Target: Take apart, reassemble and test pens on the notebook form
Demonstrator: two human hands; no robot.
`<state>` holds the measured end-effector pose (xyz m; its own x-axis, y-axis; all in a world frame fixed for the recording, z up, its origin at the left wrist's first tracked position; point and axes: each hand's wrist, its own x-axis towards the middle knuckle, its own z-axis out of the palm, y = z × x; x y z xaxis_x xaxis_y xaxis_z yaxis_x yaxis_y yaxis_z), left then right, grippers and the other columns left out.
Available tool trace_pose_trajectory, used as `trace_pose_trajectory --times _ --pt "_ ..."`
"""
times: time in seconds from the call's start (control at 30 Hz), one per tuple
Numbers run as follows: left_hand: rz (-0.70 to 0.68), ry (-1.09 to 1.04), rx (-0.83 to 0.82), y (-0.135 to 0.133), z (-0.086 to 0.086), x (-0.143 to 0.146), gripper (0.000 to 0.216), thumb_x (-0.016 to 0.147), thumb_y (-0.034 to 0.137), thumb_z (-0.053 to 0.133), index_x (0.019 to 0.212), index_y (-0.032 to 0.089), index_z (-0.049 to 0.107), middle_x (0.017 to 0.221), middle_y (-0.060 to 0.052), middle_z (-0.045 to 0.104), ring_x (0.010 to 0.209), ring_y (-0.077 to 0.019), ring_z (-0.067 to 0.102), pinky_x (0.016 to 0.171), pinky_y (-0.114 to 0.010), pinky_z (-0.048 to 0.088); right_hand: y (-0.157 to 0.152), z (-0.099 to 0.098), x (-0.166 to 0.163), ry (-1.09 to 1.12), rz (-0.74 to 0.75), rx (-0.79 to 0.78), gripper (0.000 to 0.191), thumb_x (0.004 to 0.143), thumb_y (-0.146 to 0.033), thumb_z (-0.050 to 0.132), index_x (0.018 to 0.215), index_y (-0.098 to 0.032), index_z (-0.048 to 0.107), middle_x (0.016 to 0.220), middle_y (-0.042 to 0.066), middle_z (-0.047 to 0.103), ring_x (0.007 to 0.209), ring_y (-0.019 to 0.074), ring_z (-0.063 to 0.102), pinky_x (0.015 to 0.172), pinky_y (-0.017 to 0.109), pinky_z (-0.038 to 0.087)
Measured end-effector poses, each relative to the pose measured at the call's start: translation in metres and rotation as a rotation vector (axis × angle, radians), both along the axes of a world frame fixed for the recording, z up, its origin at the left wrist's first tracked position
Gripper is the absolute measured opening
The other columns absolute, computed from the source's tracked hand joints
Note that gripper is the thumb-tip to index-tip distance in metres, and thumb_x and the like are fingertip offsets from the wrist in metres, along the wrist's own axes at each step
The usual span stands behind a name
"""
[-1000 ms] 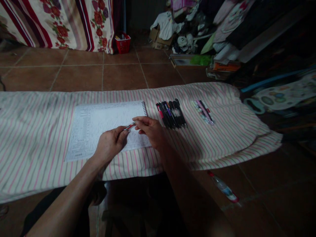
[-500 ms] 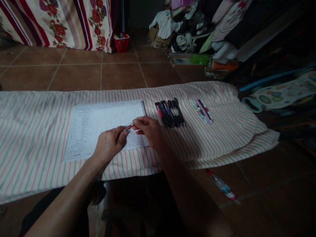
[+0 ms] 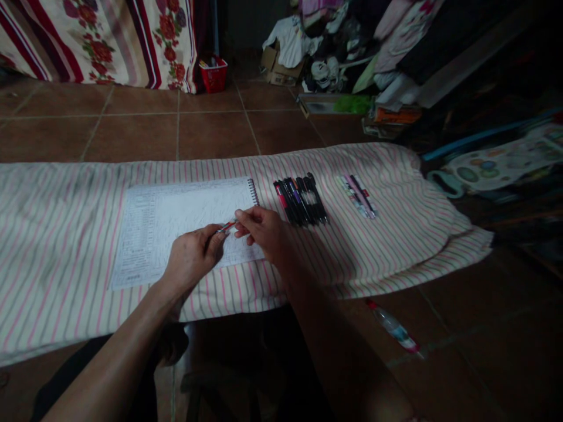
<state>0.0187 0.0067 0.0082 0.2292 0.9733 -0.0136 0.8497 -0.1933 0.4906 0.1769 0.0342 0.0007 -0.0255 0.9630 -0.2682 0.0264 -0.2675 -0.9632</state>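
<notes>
Between my two hands is a slim pen with red and pale parts, held over the spiral notebook. My left hand is closed on its lower left end. At the other end, the thumb and finger of my right hand pinch the tip; the exact contact is too small to make out. The notebook page is white with fine print along its left side. Right of the notebook lies a row of several dark pens, and farther right a smaller group of pale and purple pens.
A striped cloth covers the long low surface. On the tiled floor lies a plastic bottle at the lower right. Beyond stand a red basket, a cardboard box with clothes, and a floral curtain.
The view has shifted slightly, so everything sits a little farther left. My right fingers have changed their curl a little at the pen's tip; both hands stay on the pen.
</notes>
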Motion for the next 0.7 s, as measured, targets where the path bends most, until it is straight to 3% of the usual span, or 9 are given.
trace_pose_trajectory --times 0.23,0.5,0.6,0.7 --pt "-0.02 0.036 0.01 0.001 0.0 0.0 0.038 0.093 0.036 0.037 0.106 0.016 0.067 0.082 -0.008 0.073 0.072 -0.0208 0.067 0.061 -0.029 0.044 0.001 0.0 0.001 -0.003 -0.022 0.018 0.011 0.079 -0.021 0.059 0.07 -0.016 0.063 0.056 -0.002 0.063 0.051 0.0071 0.057 0.041 0.014 0.039" --pt "0.001 0.043 0.005 0.002 -0.001 -0.001 0.039 0.093 0.038 0.036 0.106 0.017 0.066 0.082 -0.009 0.073 0.071 -0.0215 0.067 0.061 -0.03 0.044 -0.001 0.007 -0.002 0.163 -0.026 -0.07 0.008 0.082 -0.017 0.057 0.085 -0.019 0.064 0.083 0.001 0.07 0.068 0.0079 0.067 0.045 0.012 0.044" --pt "0.017 0.032 0.007 0.001 -0.001 -0.001 0.039 0.093 0.038 0.036 0.107 0.017 0.066 0.082 -0.008 0.073 0.071 -0.0213 0.067 0.061 -0.029 0.044 -0.002 0.01 -0.001 0.167 -0.035 -0.11 0.014 0.084 -0.022 0.058 0.097 -0.019 0.061 0.082 0.002 0.069 0.069 0.01 0.068 0.042 0.012 0.043" --pt "0.012 0.05 0.011 0.0 0.0 -0.001 0.038 0.093 0.036 0.037 0.107 0.017 0.066 0.082 -0.008 0.073 0.071 -0.0213 0.067 0.061 -0.029 0.043 -0.001 0.009 0.0 0.071 -0.027 -0.099 0.013 0.082 -0.029 0.061 0.081 -0.016 0.061 0.071 0.002 0.067 0.061 0.009 0.064 0.04 0.014 0.038"
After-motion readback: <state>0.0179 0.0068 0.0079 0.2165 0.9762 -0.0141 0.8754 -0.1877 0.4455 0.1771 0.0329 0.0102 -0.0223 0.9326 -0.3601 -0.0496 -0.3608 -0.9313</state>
